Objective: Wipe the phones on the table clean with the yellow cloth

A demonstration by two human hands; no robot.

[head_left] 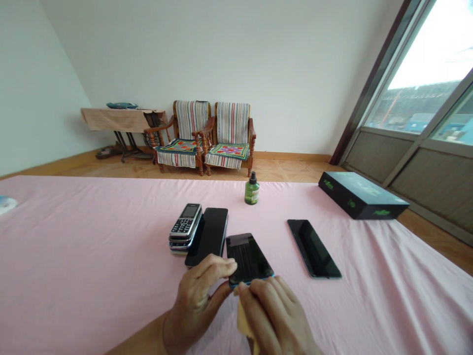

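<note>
A black smartphone with a blue edge (249,256) is held tilted just above the pink cloth. My left hand (197,298) grips its left side, thumb below and fingers on the screen. Pinched in my right hand (275,313) is a yellow cloth (243,318), pressed against the phone's near edge. Left of that phone lies another dark smartphone (209,234), and against it stands a stack of phones with a silver keypad phone (185,222) on top. One more black smartphone (314,248) rests flat on the right.
A green spray bottle (252,191) stands upright beyond the phones. At the right far edge of the pink-covered surface (92,246) sits a black box (364,195). Two wooden chairs (231,148) and a draped sewing table (118,120) are by the back wall.
</note>
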